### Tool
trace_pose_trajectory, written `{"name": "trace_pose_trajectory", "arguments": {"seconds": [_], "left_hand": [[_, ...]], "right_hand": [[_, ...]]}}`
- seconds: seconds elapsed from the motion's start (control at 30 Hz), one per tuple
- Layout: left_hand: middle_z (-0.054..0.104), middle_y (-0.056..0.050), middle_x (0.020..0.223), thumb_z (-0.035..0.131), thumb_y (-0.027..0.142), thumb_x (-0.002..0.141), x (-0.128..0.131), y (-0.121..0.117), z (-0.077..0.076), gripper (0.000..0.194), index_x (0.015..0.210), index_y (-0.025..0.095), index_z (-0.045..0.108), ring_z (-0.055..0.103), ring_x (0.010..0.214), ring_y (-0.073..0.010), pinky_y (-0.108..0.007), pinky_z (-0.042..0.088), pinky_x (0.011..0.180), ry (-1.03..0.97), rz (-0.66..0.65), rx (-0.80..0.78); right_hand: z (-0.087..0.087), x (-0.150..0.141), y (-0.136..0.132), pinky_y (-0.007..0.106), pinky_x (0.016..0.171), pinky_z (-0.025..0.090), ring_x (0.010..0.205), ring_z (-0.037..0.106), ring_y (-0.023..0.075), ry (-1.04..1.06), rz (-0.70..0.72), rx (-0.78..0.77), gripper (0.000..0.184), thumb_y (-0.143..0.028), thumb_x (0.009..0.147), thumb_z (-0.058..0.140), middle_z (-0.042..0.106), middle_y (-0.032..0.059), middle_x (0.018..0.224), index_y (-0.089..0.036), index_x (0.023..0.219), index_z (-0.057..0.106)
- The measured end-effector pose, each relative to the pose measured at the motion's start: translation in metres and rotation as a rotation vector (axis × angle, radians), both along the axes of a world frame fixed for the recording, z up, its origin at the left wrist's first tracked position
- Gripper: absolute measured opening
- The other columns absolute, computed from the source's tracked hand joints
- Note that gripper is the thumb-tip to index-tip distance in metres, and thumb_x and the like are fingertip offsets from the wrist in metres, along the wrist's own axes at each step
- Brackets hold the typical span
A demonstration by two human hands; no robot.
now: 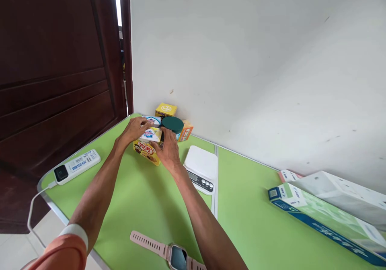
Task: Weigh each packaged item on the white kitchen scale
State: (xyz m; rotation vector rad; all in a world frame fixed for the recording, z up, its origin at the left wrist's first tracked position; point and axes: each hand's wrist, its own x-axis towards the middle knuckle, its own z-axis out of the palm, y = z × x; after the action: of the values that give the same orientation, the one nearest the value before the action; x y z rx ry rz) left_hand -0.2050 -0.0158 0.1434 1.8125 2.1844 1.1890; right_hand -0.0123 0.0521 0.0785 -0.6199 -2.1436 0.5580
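Observation:
A small white and yellow carton (pixel 150 135) sits on top of a larger yellow box (pixel 146 151) with brown pictures at the far left of the table. My left hand (pixel 134 129) bends over the carton's left and back edge, its thumb hidden. On the opposite side my right hand (pixel 169 149) holds the carton's right end between thumb and fingers. Just behind it is a similar white and blue carton (pixel 153 120), close to my left fingertips. A dark green round lid (pixel 173 124) shows beyond my right fingers.
A yellow box (pixel 165 109) and an orange box (pixel 186 131) stand by the wall. Right of my hands is a white kitchen scale (pixel 201 163). A white power bank (pixel 76 167) with a cable, a pink-strapped smartwatch (pixel 178 257) and long cartons (pixel 328 221) lie on the green table (pixel 247 226).

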Motion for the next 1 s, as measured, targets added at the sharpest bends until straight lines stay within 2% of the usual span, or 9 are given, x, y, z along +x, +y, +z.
{"name": "trace_pose_trajectory", "arguments": {"seconds": [0.13,0.33,0.43,0.5,0.6,0.7,0.83,0.93,1.0], "left_hand": [[0.076,-0.01,0.095,0.056,0.056,0.102,0.001,-0.01,0.001,0.044,0.092,0.019,0.076,0.066,0.089,-0.0248,-0.037,0.053,0.087,0.093,0.152,0.106],[0.077,-0.012,0.111,0.06,0.045,0.105,0.014,-0.016,-0.004,0.031,0.109,0.019,0.078,0.071,0.107,-0.0284,-0.043,0.059,0.101,0.137,0.204,0.249],[0.077,-0.013,0.117,0.059,0.044,0.108,0.037,-0.015,0.002,0.031,0.115,0.02,0.077,0.07,0.116,-0.0294,-0.045,0.058,0.106,0.172,0.201,0.4],[0.077,-0.012,0.12,0.059,0.044,0.11,0.063,-0.015,0.01,0.031,0.118,0.02,0.076,0.071,0.118,-0.0291,-0.045,0.059,0.107,0.166,0.15,0.494],[0.078,-0.012,0.121,0.06,0.042,0.112,0.121,-0.012,0.017,0.026,0.122,0.023,0.075,0.073,0.118,-0.0286,-0.047,0.061,0.106,0.117,-0.033,0.573],[0.078,-0.009,0.117,0.063,0.036,0.111,0.197,-0.006,0.007,0.021,0.124,0.025,0.075,0.075,0.112,-0.0265,-0.046,0.064,0.103,0.019,-0.342,0.519],[0.075,-0.012,0.13,0.064,0.047,0.109,0.299,0.019,-0.029,0.038,0.139,0.025,0.069,0.076,0.112,-0.0256,-0.044,0.067,0.097,-0.268,-0.672,0.148],[0.063,-0.02,0.157,0.063,0.058,0.105,0.358,0.051,-0.055,0.066,0.16,0.022,0.055,0.071,0.132,-0.034,-0.053,0.064,0.109,-0.409,-0.755,-0.168],[0.047,-0.026,0.172,0.067,0.06,0.1,0.387,0.076,-0.066,0.087,0.171,0.017,0.041,0.058,0.153,-0.0416,-0.059,0.052,0.125,-0.426,-0.772,-0.312]], "right_hand": [[-0.004,-0.009,0.001,0.06,0.114,0.054,0.129,0.064,0.0398,0.021,-0.05,-0.037,0.057,-0.054,0.1,0.074,0.072,0.0199,0.136,-0.016,0.141,0.065],[-0.005,-0.022,-0.006,0.063,0.117,0.052,0.132,0.063,0.0416,0.023,-0.104,-0.03,0.065,-0.05,0.101,0.073,0.071,0.0224,0.138,-0.012,0.152,0.062],[-0.001,-0.006,-0.015,0.064,0.122,0.05,0.139,0.062,0.0415,0.039,-0.104,0.036,0.073,-0.048,0.104,0.07,0.067,0.0245,0.148,-0.011,0.164,0.052],[-0.002,0.02,-0.022,0.063,0.126,0.049,0.143,0.061,0.0399,0.058,-0.097,0.112,0.072,-0.047,0.107,0.067,0.064,0.0242,0.154,-0.014,0.168,0.048],[-0.012,0.084,-0.027,0.06,0.125,0.052,0.145,0.061,0.0367,0.097,-0.16,0.207,0.065,-0.043,0.11,0.063,0.066,0.0223,0.154,-0.019,0.168,0.046],[-0.032,0.172,-0.023,0.057,0.118,0.057,0.14,0.063,0.0339,0.174,-0.381,0.244,0.055,-0.04,0.113,0.059,0.068,0.0209,0.148,-0.022,0.164,0.05],[-0.064,0.312,-0.002,0.063,0.116,0.053,0.138,0.061,0.0376,0.251,-0.813,0.191,0.059,-0.056,0.109,0.061,0.066,0.0231,0.144,-0.018,0.154,0.057],[-0.083,0.41,0.016,0.069,0.117,0.048,0.142,0.054,0.0441,0.355,-1.177,0.096,0.08,-0.076,0.101,0.054,0.059,0.0281,0.147,-0.014,0.151,0.055],[-0.091,0.458,0.027,0.069,0.119,0.045,0.142,0.053,0.0463,0.429,-1.351,-0.03,0.091,-0.082,0.097,0.049,0.055,0.0312,0.149,-0.01,0.152,0.053]]}}
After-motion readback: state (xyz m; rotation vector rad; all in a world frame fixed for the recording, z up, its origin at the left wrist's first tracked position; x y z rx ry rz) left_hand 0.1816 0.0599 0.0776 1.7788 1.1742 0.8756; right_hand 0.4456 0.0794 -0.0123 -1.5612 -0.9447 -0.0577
